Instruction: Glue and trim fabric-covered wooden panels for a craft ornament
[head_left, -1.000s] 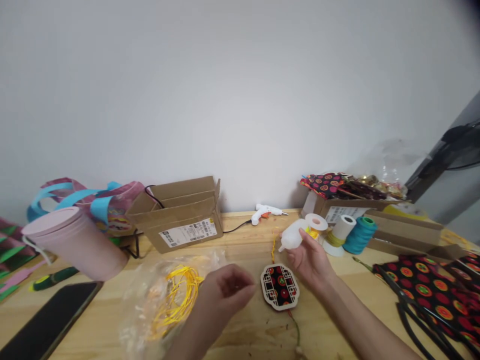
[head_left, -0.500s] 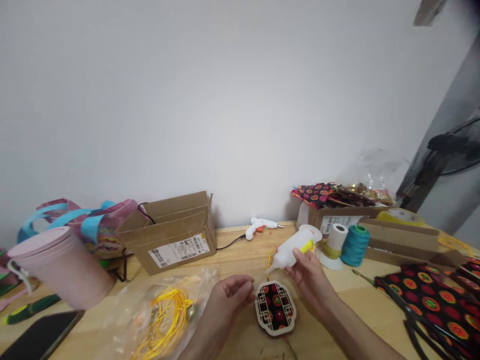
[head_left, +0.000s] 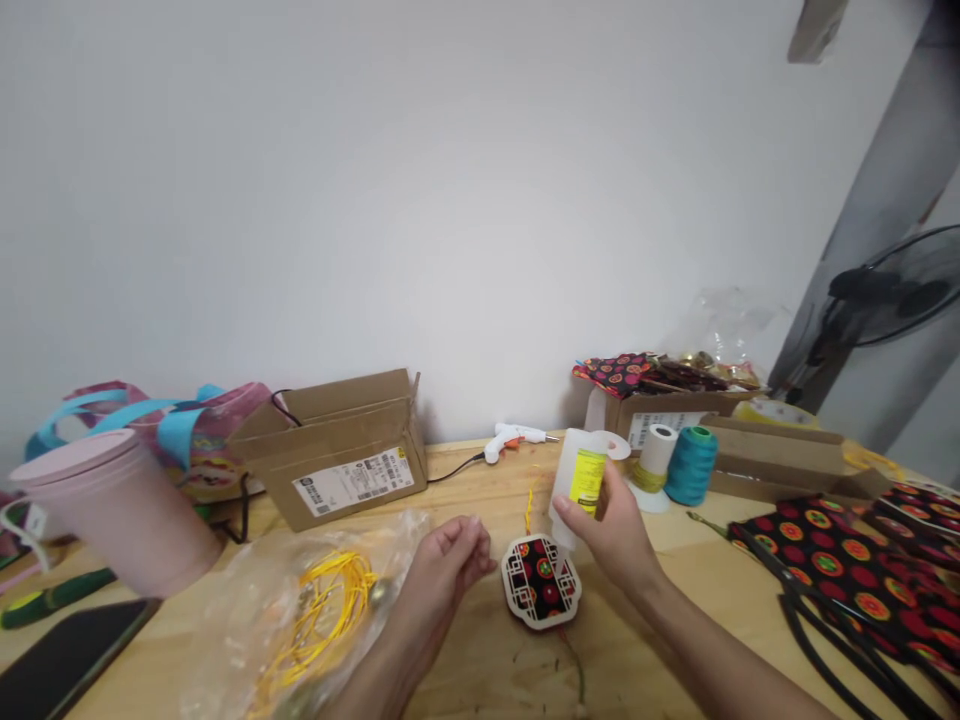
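Translucent plastic front and centre: the right hand [head_left: 616, 525] was wrapped round the body of a squeeze bottle [head_left: 574, 475], tipped so its nozzle pointed down at the upper right of a fretwork plaque [head_left: 541, 585]. Thumb on one side, fingers on the other, which I'd guess gave control over both aim and squeeze. The left hand [head_left: 455, 553] was apart from it, just beside the plaque's left edge, fingers curled in together; too small to tell if anything was pinched in them.

That plaque lay flat on the wooden table [head_left: 465, 500] between the hands, probably because it's easy to get at from either side. Yellow cord [head_left: 529, 508] ran off its top and a darker cord [head_left: 574, 655] off the bottom, both stretched clear of its face, seemingly to keep them out of the way.

Further out, a clear plastic bag [head_left: 225, 630] with a yellow cord bundle [head_left: 330, 610] sat by the left forearm. A teal thread cone [head_left: 691, 467] stood upright to the right, maybe so it wouldn't roll, and the white glue gun [head_left: 517, 436] lay back near the wall, likely parked there.
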